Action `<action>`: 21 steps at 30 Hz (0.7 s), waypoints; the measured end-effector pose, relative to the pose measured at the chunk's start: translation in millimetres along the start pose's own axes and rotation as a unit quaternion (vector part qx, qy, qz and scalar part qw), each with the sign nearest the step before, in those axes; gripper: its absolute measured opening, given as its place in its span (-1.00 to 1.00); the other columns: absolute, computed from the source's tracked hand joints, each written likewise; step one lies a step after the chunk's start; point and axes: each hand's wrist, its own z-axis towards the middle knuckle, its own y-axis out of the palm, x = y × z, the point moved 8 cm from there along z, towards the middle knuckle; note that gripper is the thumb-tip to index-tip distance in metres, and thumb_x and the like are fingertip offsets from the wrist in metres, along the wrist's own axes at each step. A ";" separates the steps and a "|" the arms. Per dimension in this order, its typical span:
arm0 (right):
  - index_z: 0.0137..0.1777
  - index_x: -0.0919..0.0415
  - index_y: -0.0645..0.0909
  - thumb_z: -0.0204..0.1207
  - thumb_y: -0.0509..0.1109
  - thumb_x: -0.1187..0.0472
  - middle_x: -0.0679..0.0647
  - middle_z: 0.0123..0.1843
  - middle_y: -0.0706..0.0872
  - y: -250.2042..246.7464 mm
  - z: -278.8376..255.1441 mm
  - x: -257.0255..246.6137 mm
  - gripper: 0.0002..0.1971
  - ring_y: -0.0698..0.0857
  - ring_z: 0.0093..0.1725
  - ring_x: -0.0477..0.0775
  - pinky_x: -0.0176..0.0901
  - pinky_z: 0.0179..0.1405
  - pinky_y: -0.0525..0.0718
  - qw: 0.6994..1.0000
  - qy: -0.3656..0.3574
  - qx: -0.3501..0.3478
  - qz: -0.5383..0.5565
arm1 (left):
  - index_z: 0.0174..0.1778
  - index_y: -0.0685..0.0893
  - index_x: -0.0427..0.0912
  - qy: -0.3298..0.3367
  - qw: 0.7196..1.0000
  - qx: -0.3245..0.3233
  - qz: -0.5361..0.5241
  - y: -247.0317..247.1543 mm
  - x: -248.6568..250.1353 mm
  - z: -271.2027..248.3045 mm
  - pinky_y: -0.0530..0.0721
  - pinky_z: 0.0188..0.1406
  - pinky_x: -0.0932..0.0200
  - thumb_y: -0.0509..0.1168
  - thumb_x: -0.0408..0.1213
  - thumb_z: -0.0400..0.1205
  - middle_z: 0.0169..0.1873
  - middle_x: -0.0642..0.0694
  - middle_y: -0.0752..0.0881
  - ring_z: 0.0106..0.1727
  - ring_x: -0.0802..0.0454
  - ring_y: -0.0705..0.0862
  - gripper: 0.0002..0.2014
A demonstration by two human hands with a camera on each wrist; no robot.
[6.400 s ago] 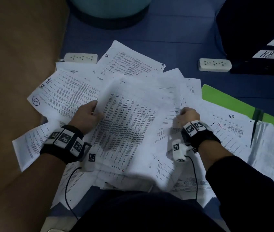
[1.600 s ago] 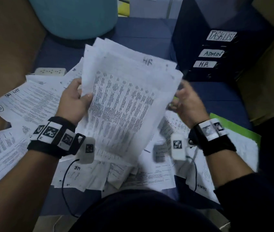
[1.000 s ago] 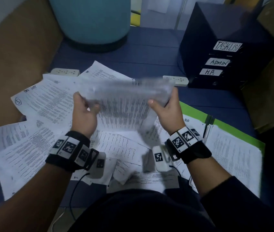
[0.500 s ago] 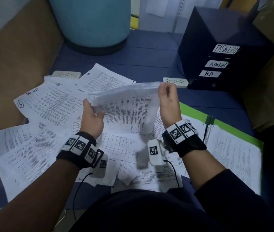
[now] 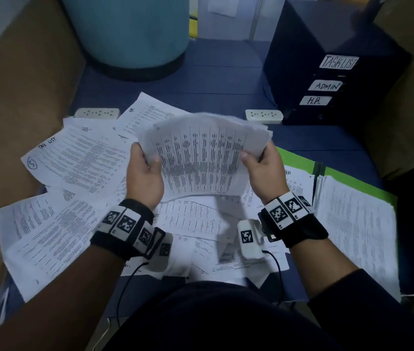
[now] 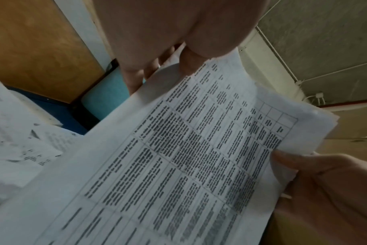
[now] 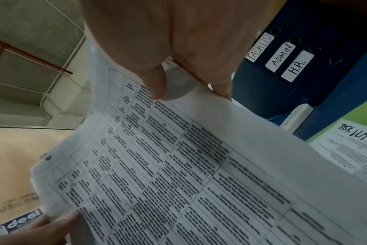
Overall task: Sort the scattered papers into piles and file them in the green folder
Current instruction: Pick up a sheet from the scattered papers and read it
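Observation:
I hold a stack of printed sheets (image 5: 202,158) upright above the table, its top page a table of text (image 6: 191,159) (image 7: 178,174). My left hand (image 5: 145,173) grips the stack's left edge, thumb on the front. My right hand (image 5: 264,168) grips the right edge the same way. Loose papers (image 5: 74,168) lie scattered under and to the left of the hands. The green folder (image 5: 299,160) lies open at the right, with filed sheets (image 5: 357,224) on it; one sheet there reads "TASK LIST" (image 7: 354,134).
A dark file box (image 5: 327,59) labelled TASKLIST, ADMIN and H.R. stands at the back right. Two white power strips (image 5: 264,115) (image 5: 97,113) lie behind the papers. A teal drum (image 5: 130,29) stands at the back, brown cardboard (image 5: 18,97) at the left.
The stack was lifted off the table, turned edge-on, and now stands facing me again. My right hand has shifted from the top edge to the stack's right side.

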 end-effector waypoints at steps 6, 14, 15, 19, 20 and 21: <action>0.32 0.08 0.49 0.54 0.34 0.24 0.00 0.21 0.70 18.4 -18.4 67.0 -0.64 0.66 0.20 0.04 0.01 0.22 0.62 0.982 0.130 -0.058 -0.121 | 0.30 0.38 -0.20 -0.077 0.989 -0.099 0.079 18.9 -51.8 -13.2 0.49 0.06 0.11 0.08 -0.41 0.73 0.13 -0.02 0.56 0.14 0.01 0.53 -0.77; 0.14 0.17 0.53 0.61 0.29 0.30 -0.01 0.01 0.71 -69.1 -17.0 54.2 -0.85 0.67 -0.07 -0.03 -0.27 -0.15 0.61 0.987 0.094 0.036 -0.128 | 0.09 0.49 -0.40 -0.064 0.987 -0.118 0.094 69.6 -14.8 -14.1 0.62 0.04 -0.09 0.19 -0.41 0.68 0.07 -0.45 0.62 0.12 -0.36 0.62 -0.86; 0.13 0.17 0.53 0.60 0.30 0.29 0.01 0.02 0.72 -92.0 -20.0 60.9 -0.86 0.69 -0.03 0.00 -0.18 -0.05 0.63 0.985 0.102 0.057 -0.130 | 0.23 0.46 -0.46 -0.074 0.981 -0.148 0.102 89.9 -9.5 -20.3 0.57 0.19 -0.15 0.21 -0.40 0.67 0.23 -0.52 0.54 0.25 -0.39 0.56 -0.74; 0.13 0.18 0.54 0.56 0.31 0.31 0.07 0.04 0.71 -187.4 -39.7 102.5 -0.83 0.67 0.04 0.11 -0.18 -0.04 0.53 0.963 0.170 0.133 -0.162 | 0.16 0.51 -0.20 -0.084 0.954 -0.277 0.079 185.0 7.5 -57.2 0.60 -0.37 0.34 0.25 -0.47 0.64 -0.01 -0.29 0.68 -0.33 0.13 0.62 -0.79; 0.14 0.20 0.54 0.56 0.30 0.31 0.08 0.03 0.69 -209.6 -46.4 112.4 -0.83 0.64 0.02 0.11 -0.22 -0.08 0.46 0.955 0.192 0.145 -0.176 | 0.11 0.47 -0.12 -0.087 0.945 -0.306 0.079 210.2 8.7 -67.6 0.52 -0.46 0.42 0.25 -0.49 0.64 -0.14 -0.14 0.66 -0.39 0.18 0.55 -0.77; 0.15 0.22 0.53 0.57 0.30 0.31 0.09 0.03 0.67 -230.5 -53.5 122.0 -0.82 0.62 0.00 0.10 -0.25 -0.10 0.42 0.945 0.214 0.155 -0.192 | 0.10 0.44 -0.07 -0.092 0.935 -0.332 0.079 234.1 10.6 -78.8 0.50 -0.51 0.46 0.25 -0.51 0.64 -0.19 -0.02 0.61 -0.40 0.20 0.52 -0.75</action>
